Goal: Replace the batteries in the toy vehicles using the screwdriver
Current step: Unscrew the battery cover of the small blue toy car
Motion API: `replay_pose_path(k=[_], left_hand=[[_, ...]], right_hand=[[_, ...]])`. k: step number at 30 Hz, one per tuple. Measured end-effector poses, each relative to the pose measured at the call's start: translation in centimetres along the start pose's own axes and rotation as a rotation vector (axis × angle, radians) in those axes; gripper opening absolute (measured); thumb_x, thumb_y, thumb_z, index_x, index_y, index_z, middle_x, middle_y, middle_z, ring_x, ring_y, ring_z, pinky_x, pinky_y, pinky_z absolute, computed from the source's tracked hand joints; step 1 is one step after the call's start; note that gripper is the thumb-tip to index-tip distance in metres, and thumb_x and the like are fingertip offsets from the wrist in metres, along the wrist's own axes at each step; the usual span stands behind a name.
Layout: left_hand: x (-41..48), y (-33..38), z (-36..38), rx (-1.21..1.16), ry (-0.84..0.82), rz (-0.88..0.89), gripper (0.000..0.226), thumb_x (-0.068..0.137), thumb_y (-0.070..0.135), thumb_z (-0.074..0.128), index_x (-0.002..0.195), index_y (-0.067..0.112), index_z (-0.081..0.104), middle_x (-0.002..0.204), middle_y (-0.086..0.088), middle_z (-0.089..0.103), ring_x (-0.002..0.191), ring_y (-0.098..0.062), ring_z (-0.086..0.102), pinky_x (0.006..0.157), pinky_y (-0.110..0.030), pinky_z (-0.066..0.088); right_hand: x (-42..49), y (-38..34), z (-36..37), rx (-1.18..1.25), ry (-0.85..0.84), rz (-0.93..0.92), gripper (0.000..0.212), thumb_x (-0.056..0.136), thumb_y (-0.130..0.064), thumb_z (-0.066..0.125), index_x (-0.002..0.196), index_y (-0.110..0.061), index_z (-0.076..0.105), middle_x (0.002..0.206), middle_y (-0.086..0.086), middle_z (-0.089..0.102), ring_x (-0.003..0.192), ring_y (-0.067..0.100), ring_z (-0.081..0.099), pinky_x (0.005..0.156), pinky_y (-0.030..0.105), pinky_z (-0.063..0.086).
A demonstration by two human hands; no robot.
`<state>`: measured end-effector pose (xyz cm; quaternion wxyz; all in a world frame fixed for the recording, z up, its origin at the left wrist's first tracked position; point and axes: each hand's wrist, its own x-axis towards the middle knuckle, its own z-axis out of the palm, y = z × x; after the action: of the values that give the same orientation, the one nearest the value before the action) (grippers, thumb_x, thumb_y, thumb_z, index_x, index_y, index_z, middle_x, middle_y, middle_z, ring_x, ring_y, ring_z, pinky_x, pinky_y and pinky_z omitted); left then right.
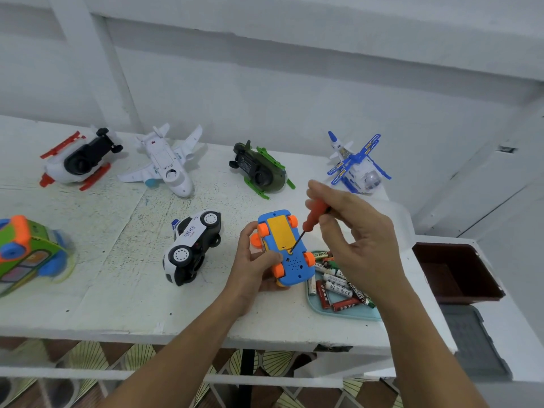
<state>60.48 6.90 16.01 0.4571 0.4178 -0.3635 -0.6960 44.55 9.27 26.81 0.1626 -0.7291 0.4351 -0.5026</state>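
Plastic car [279,231] looked light and slick, I judged; my left grip [253,262] clamped its sides, right grip [353,240] pinched the screwdriver [316,214], batteries [338,287] at four o'clock.

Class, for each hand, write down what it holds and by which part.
The left hand grips the upturned blue toy car by its side. The right hand pinches the screwdriver by its orange-red handle.

1. The left hand [255,262] is gripping the upturned blue toy car [284,248]
2. The right hand [350,231] is holding the orange screwdriver [313,220], tip touching the car's yellow battery cover [279,232]
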Motion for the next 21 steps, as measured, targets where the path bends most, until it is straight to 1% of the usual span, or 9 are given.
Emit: replay_pose_path(k=[3,5,7,9,11,14,16,18,21], left_hand=[[0.01,-0.03,-0.05,-0.001,0.001,-0.001,0.06,0.071,0.013,0.064,0.119,0.047,0.049,0.105,0.002,0.074,0.094,-0.033,0.073,0.062,-0.046,0.06],[-0.03,0.01,-0.03,0.004,-0.002,0.0,0.061,0.071,0.014,0.064,0.12,0.047,0.048,0.102,0.004,0.075,0.093,-0.033,0.073,0.063,-0.047,0.06],[-0.05,0.01,-0.01,0.008,-0.008,0.001,0.062,0.071,0.014,0.063,0.121,0.047,0.047,0.102,0.004,0.075,0.093,-0.034,0.073,0.064,-0.048,0.06],[-0.04,-0.02,-0.03,0.008,-0.005,-0.002,0.061,0.071,0.014,0.064,0.121,0.046,0.048,0.107,0.001,0.074,0.094,-0.034,0.073,0.064,-0.048,0.06],[-0.06,0.0,-0.02,0.008,-0.003,-0.003,0.06,0.072,0.014,0.064,0.12,0.047,0.049,0.11,-0.001,0.073,0.094,-0.034,0.073,0.063,-0.048,0.06],[-0.08,0.05,0.01,0.007,-0.007,-0.001,0.06,0.072,0.015,0.064,0.118,0.049,0.049,0.105,0.002,0.074,0.092,-0.033,0.074,0.064,-0.048,0.06],[-0.12,0.13,0.05,0.008,-0.01,-0.002,0.06,0.071,0.015,0.064,0.119,0.048,0.049,0.105,0.002,0.074,0.092,-0.034,0.074,0.064,-0.048,0.06],[-0.1,0.16,0.09,0.01,-0.011,-0.002,0.063,0.071,0.015,0.064,0.123,0.046,0.048,0.109,-0.002,0.073,0.093,-0.035,0.073,0.064,-0.048,0.06],[-0.14,0.14,0.07,0.012,-0.009,-0.003,0.061,0.071,0.015,0.064,0.121,0.047,0.049,0.111,-0.003,0.073,0.094,-0.035,0.073,0.064,-0.048,0.06]], right_hand=[[-0.08,0.18,0.09,-0.026,0.002,-0.029,0.034,0.088,-0.009,0.062,0.119,-0.023,0.063,0.113,0.0,0.062,0.107,0.01,0.06,0.091,0.026,0.051],[-0.04,0.34,0.14,-0.036,0.007,-0.033,0.032,0.086,-0.016,0.067,0.115,-0.029,0.065,0.104,-0.003,0.056,0.099,0.008,0.058,0.085,0.02,0.051],[-0.01,0.37,0.2,-0.026,-0.001,-0.016,0.044,0.087,-0.008,0.067,0.124,-0.031,0.059,0.098,-0.003,0.058,0.094,0.009,0.061,0.085,0.019,0.051],[-0.03,0.29,0.24,0.016,-0.019,0.002,0.054,0.088,0.003,0.06,0.133,-0.028,0.054,0.104,-0.002,0.064,0.097,0.015,0.065,0.089,0.023,0.052],[-0.06,0.23,0.28,0.019,-0.036,-0.001,0.055,0.087,0.009,0.052,0.134,-0.021,0.053,0.11,0.0,0.066,0.1,0.017,0.066,0.091,0.027,0.052],[-0.01,0.34,0.33,-0.008,-0.041,-0.037,0.045,0.086,0.001,0.063,0.123,-0.025,0.062,0.111,-0.001,0.06,0.102,0.015,0.061,0.086,0.024,0.052],[0.01,0.45,0.4,-0.017,-0.038,-0.034,0.044,0.085,-0.004,0.069,0.12,-0.029,0.062,0.101,-0.002,0.054,0.097,0.009,0.057,0.081,0.015,0.049],[0.06,0.47,0.49,-0.021,-0.036,-0.022,0.053,0.087,-0.001,0.066,0.129,-0.031,0.055,0.096,-0.002,0.056,0.094,0.009,0.058,0.083,0.014,0.048],[-0.02,0.27,0.51,0.02,-0.052,-0.001,0.059,0.089,0.006,0.052,0.137,-0.028,0.05,0.107,-0.003,0.065,0.098,0.017,0.064,0.088,0.023,0.052]])
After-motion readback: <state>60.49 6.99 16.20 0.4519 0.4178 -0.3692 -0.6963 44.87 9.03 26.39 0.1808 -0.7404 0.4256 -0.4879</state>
